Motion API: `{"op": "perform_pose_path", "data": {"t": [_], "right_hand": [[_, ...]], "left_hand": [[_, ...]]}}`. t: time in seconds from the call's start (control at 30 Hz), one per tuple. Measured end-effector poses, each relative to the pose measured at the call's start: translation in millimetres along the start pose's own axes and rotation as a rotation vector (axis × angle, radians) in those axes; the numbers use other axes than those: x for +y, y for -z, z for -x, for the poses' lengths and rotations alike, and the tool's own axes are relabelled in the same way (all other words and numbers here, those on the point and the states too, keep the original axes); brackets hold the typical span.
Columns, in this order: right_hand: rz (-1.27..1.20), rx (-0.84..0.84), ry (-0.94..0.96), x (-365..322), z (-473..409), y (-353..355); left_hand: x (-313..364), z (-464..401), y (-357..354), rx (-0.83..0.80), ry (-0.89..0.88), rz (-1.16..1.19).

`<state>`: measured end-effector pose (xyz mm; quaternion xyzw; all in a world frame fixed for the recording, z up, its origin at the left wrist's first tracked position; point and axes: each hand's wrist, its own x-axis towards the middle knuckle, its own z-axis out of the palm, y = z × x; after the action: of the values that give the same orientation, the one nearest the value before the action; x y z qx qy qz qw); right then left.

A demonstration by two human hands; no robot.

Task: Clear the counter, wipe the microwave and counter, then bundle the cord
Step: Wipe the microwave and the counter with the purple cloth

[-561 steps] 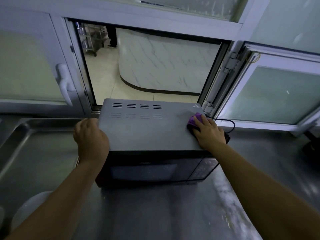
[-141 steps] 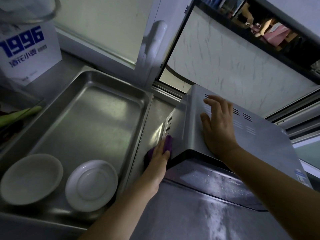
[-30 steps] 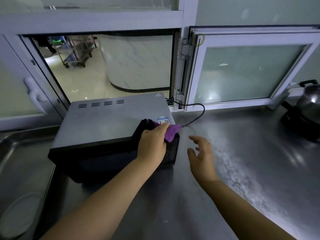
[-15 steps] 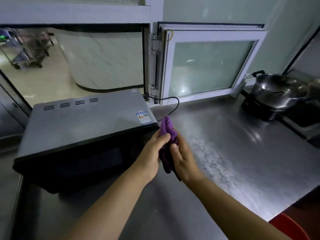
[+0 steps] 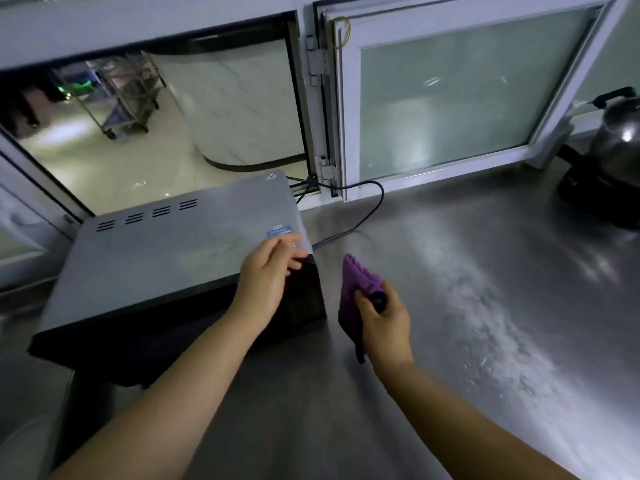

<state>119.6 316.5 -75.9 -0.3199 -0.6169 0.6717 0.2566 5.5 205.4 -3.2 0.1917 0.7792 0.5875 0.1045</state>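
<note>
Two hands are showing over a steel table (image 5: 485, 271), w/ a microwave (image 5: 173, 258) sitting at the left by an open serving window. Right hand (image 5: 384, 323) is gripping a purple cloth (image 5: 355, 289), fingers curled round it, holding it bunched just above the table, right beside the microwave's front right corner. Left hand (image 5: 266, 275) is reaching over that corner w/ fingers loosely spread, holding nothing; can't tell if it's touching the top.

Judging by the layout, the step in hand is prob. the switch from wiping the microwave to wiping the table: pale streaks and specks are lying across the steel to the right. Next move likely calls for pressing the cloth flat and sweeping thru that streaked patch.

Black cord (image 5: 367, 209) is trailing loose from behind the microwave toward the window frame, not yet bundled. Dark pot (image 5: 613, 154) is sitting at far right.
</note>
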Motion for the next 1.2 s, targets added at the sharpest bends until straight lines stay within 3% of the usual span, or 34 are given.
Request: {"op": "perform_pose_path", "data": {"t": [0.13, 0.27, 0.43, 0.67, 0.83, 1.03, 1.2], "right_hand": [[-0.029, -0.092, 0.129, -3.6, -23.2, -21.4], [0.016, -0.179, 0.266, 9.3, -23.6, -45.0], [-0.167, -0.217, 0.044, 41.9, -35.0, -44.4], [-0.038, -0.282, -0.247, 96.0, -64.7, -43.3], [0.136, -0.397, -0.276, 105.3, -91.6, -42.1], [-0.105, -0.379, -0.405, 68.5, -92.1, -45.7], [-0.238, -0.410, -0.256, 31.3, -86.1, -50.5]], "left_hand": [[-2.8, -51.0, -6.5, 0.078, -0.276, -0.838], [-15.5, -77.7, -16.0, 0.008, -0.259, -1.139], [-26.3, -87.3, -21.1, 0.013, -0.239, -1.153], [-29.5, -88.7, -22.9, 0.037, -0.260, -1.171], [-27.7, -88.2, -23.8, 0.038, -0.257, -1.213], [-28.3, -88.9, -23.5, 0.031, -0.235, -1.166], [-28.6, -89.4, -24.2, 0.038, -0.235, -1.097]]}}
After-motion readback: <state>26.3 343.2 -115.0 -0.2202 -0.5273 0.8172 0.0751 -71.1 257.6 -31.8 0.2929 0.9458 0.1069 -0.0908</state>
